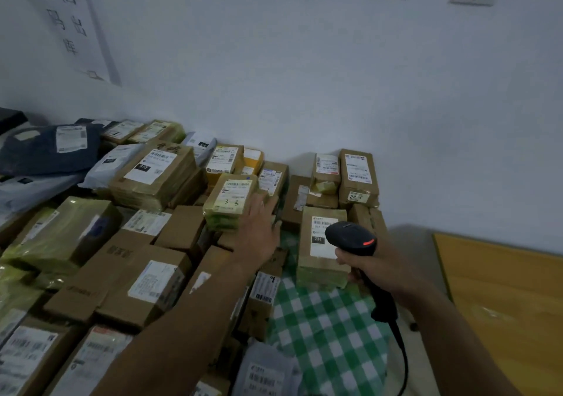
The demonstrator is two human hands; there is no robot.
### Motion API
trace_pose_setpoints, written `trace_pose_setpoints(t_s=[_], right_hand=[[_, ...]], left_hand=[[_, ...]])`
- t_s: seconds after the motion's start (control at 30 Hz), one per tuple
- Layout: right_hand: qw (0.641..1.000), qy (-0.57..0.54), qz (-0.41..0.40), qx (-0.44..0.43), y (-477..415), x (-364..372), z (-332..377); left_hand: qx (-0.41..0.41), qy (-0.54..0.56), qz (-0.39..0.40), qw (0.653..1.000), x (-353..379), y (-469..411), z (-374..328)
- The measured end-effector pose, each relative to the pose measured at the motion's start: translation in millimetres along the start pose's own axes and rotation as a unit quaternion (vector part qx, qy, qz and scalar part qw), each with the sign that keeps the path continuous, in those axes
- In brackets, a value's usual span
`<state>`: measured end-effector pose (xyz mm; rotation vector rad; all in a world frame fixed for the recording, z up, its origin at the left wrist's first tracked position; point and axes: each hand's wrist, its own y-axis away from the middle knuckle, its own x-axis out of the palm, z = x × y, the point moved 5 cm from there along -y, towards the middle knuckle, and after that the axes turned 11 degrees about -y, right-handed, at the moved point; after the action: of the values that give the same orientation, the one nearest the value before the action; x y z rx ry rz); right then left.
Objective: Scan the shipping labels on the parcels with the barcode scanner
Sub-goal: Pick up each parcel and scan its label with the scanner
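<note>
Head view, nearest first: a grey poly mailer (264,371) lies at the near edge of the counter, on a green-and-white checked cloth (329,319). Brown cardboard boxes (143,289) crowd the near left. Over the cloth the right hand (368,266) holds a black barcode scanner (350,237). Its fingers are curled round the handle, and the scanner's head stands above them with a red light showing. A black cable (403,356) trails from the handle toward the near edge. Just behind the scanner's head lies a taped parcel (320,269) whose white label reads 231.

Further in, the left hand (259,231) reaches across the boxes with straight, slightly spread fingers, gripping nothing. Its fingertips lie at the right edge of a yellow-taped parcel (224,212), just beside its shipping label (234,193), which is marked 3-3 by hand. More labelled parcels are stacked along the far edge against a white wall (304,75). A wooden board (502,289) sits to the right.
</note>
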<state>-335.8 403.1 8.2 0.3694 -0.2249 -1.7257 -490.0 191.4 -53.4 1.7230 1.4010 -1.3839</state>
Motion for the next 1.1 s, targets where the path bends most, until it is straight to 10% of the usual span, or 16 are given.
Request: trace_pose_setpoints(t_s=[0.13, 0.3, 0.6, 0.93, 1.1], right_hand=[[0.999, -0.018, 0.006, 0.027, 5, -24, -25], [0.998, -0.018, -0.001, 0.06, 8, -47, -46], [0.994, -0.035, -0.035, 0.097, 1, -61, -71], [0.993, -0.055, -0.095, 0.042, 1, -41, -69], [0.993, -0.047, -0.098, -0.035, 11, -23, -54]], left_hand=[[-0.085, 0.194, 0.102, 0.972, 42, 24, -52], [-0.326, 0.34, 0.207, 0.857, 106, 38, -58], [-0.373, 0.487, 0.23, 0.755, 156, 59, -42], [-0.352, 0.569, 0.158, 0.726, 109, 89, -48], [-0.258, 0.523, 0.2, 0.787, 80, 122, -56]])
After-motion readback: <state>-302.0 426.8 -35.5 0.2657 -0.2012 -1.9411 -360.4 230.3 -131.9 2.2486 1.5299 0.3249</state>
